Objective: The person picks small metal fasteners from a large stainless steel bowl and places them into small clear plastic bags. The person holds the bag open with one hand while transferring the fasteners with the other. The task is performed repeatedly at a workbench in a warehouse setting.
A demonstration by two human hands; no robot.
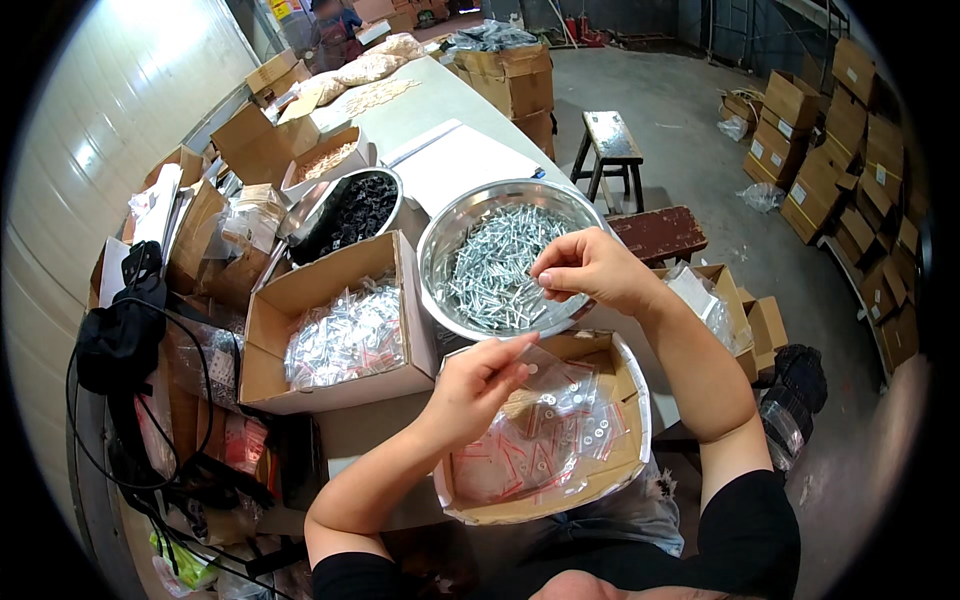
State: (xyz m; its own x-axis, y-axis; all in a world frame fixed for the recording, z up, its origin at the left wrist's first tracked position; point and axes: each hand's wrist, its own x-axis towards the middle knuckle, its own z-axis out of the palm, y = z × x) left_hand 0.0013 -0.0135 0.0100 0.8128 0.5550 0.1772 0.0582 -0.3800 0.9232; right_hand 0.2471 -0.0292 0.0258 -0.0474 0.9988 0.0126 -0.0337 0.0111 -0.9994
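My right hand is over the right side of a steel bowl, thumb and fingertips pinched together just above a heap of silver screws. Whatever lies between those fingertips is too small to make out. Nearer to me, my left hand pinches a small clear plastic bag beside the bowl's near rim. Below it, a cut-down cardboard box sits at my lap, holding several flat clear bags with red edges. Small white round pieces show in some of them.
Left of the bowl stands a carton of filled clear bags. Behind it are a metal container of black parts and a box of light pieces. A stool and stacked cartons stand to the right.
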